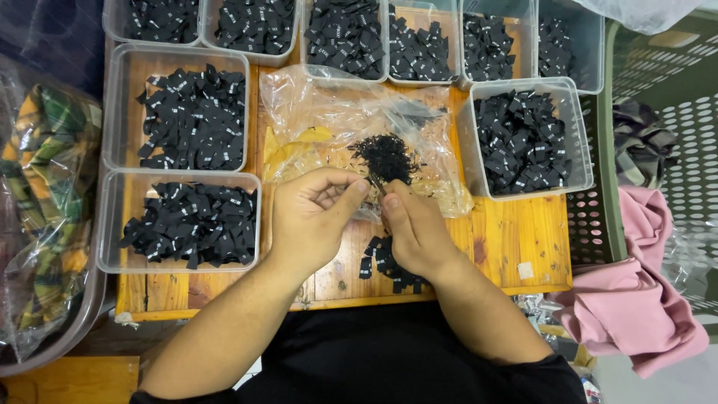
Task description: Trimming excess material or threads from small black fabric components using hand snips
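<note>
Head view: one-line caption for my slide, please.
Both hands, left hand and right hand, pinch small black pieces above a wooden table ringed by clear bins.

a worn orange wooden tabletop stood under even light; a green perforated basket sat past its right edge.

On the wooden table, trays of labels line the left, far and right sides, a plastic bag lies between them, and both hands meet at its near edge.
</note>
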